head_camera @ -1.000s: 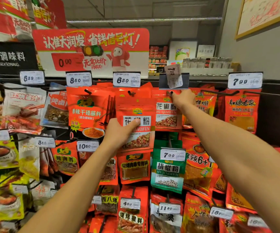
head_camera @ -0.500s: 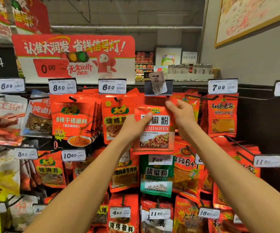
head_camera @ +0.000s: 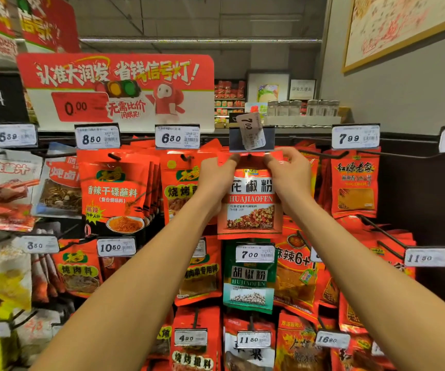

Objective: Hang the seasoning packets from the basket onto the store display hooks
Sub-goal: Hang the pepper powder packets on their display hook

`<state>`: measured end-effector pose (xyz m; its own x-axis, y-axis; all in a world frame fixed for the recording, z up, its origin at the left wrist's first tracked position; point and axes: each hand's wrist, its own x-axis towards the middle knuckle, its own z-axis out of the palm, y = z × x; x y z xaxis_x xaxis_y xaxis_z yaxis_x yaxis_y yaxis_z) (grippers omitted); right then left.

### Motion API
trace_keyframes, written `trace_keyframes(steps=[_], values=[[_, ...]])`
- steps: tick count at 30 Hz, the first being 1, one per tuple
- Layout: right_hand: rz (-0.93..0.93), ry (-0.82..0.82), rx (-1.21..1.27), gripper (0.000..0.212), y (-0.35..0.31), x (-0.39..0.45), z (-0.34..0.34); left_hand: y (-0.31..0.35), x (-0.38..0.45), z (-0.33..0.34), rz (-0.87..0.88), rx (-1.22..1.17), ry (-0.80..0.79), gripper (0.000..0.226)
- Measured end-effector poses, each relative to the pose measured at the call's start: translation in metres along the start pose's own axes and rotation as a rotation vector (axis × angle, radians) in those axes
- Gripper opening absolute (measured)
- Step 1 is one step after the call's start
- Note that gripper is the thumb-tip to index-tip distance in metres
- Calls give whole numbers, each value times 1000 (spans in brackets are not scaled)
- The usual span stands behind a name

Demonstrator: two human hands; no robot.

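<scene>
A: Why are both hands up at the top edge of that red huajiao powder packet (head_camera: 250, 202)?

B: The left hand (head_camera: 216, 180) and the right hand (head_camera: 291, 178) each pinch an upper corner, so the grip on either side is clamped on the packet. Held that way, the header stays flat and level, which I judge is meant to line its hang hole up with the hook (head_camera: 249, 155) just above centre frame.

A: Is it on the hook yet?

B: I can't tell. The top edge sits right beneath the tilted 7.00 price tag (head_camera: 250, 129) and its dark holder (head_camera: 269, 139), and the hole itself is hidden between the fingertips.

A: What crowds it?

B: Plenty. Left of centre, barbecue seasoning packets (head_camera: 181, 188) hang under the 6.30 tag (head_camera: 177, 137), touching or nearly touching the left hand. To the right hang more orange-red packets (head_camera: 355, 183) under the 7.99 tag (head_camera: 355, 137). Directly below hangs a green pepper powder packet (head_camera: 248, 279) whose own 7.00 tag (head_camera: 255, 254) sits just beneath the held packet's bottom edge.

A: Anything actually in the way?

B: Likely the tag holder: it sits over the hook's tip, so the packet must slip in beneath it. The basket isn't in view.
</scene>
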<state>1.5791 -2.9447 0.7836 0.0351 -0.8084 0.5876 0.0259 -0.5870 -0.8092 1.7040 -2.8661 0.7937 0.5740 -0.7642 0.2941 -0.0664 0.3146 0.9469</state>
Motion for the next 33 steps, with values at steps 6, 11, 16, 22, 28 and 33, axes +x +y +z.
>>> trace_keyframes(steps=[6, 11, 16, 22, 28, 33], values=[[-67, 110, 17, 27, 12, -8, 5, -8, 2, 2, 19, 61, 52, 26], [-87, 127, -52, 24, 24, 2, 14, -23, 13, -4, 110, 86, 67, 19], [-8, 141, -131, 21, 41, 33, 32, -27, 63, 11, 19, 142, 115, 18], [78, 110, -227, 21, 62, 80, 55, -38, 117, 24, -46, 377, 304, 41], [126, 98, -260, 20, 70, 96, 62, -44, 125, 24, -64, 397, 304, 41], [139, 89, -270, 20, 77, 82, 50, -42, 105, 16, -38, 374, 251, 24]])
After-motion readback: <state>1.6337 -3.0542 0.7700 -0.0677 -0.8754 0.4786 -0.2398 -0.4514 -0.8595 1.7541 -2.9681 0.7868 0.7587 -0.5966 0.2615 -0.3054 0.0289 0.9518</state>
